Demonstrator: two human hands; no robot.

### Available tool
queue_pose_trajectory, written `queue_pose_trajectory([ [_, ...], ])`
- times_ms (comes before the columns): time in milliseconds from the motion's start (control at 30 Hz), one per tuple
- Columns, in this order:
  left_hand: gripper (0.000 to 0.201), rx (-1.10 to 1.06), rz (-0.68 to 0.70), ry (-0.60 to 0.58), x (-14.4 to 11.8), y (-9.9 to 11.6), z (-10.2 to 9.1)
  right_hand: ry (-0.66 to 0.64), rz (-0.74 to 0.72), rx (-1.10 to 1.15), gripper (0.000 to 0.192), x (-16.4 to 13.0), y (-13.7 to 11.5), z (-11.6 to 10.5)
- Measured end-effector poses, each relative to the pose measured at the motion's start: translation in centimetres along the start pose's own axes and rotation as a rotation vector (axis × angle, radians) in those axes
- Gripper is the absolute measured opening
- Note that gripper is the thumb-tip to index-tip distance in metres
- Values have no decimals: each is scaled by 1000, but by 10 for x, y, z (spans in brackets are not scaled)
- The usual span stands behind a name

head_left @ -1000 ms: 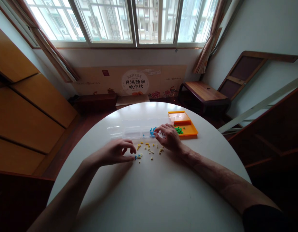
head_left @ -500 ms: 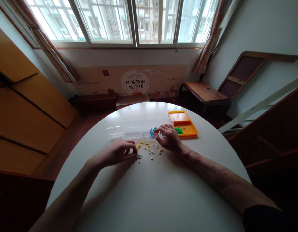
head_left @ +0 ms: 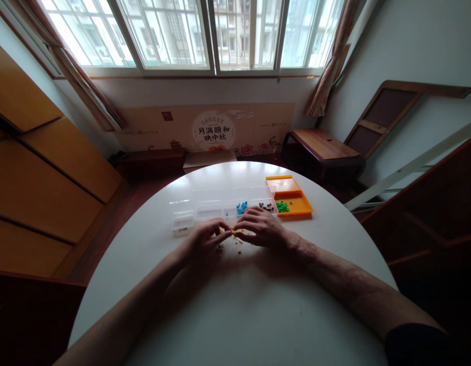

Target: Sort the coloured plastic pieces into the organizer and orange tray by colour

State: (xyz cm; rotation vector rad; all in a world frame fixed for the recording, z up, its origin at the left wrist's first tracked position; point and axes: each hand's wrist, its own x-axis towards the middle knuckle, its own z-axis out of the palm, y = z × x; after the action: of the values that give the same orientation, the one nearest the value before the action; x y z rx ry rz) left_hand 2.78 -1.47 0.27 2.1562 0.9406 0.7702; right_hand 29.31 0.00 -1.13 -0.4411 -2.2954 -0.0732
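1. Working over the round white table (head_left: 235,305), I have both hands close together at its far middle, their fingertips almost meeting above a scatter of small yellow pieces (head_left: 238,243).
2. My left hand (head_left: 205,238) rests knuckles up with its fingers curled, the thumb and forefinger drawn together towards the right; they seem to pinch a small piece, but it is too tiny for me to tell for sure.
3. My right hand (head_left: 260,230) lies just beside it with fingers bent and pointing left, hovering over the scattered pieces; I cannot tell whether it grips any.
4. Only a few of the yellow pieces show in the gap between and just near of my fingers; a bluish one lies near my left fingertips.
5. Just far of my hands stands a long clear compartment box (head_left: 205,209), running left to right.
6. One compartment holds blue pieces (head_left: 241,207), and the one to its right holds dark pieces (head_left: 266,207).
7. Right of the box, touching or nearly touching its end, sits an orange tray (head_left: 301,202) with green pieces (head_left: 283,206) at its near left part.
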Motion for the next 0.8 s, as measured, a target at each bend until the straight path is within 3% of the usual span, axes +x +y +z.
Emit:
queue_pose_trajectory([
  [233, 28, -35, 15, 5, 1, 1, 4, 19, -27, 17, 4, -1, 0, 1],
  [367, 26, -6, 47, -11, 1, 6, -7, 24, -11, -4, 4, 0, 0, 1],
  [467, 25, 42, 62, -53, -2, 9, -24, 41, 82, 5, 5, -1, 2, 2],
  [600, 23, 130, 60, -199, -8, 11, -46, 155, 269, -38, 6, -5, 7, 6],
  [800, 21, 194, -1, -323, -12, 11, -55, 152, 531, -123, 5, -10, 13, 10],
])
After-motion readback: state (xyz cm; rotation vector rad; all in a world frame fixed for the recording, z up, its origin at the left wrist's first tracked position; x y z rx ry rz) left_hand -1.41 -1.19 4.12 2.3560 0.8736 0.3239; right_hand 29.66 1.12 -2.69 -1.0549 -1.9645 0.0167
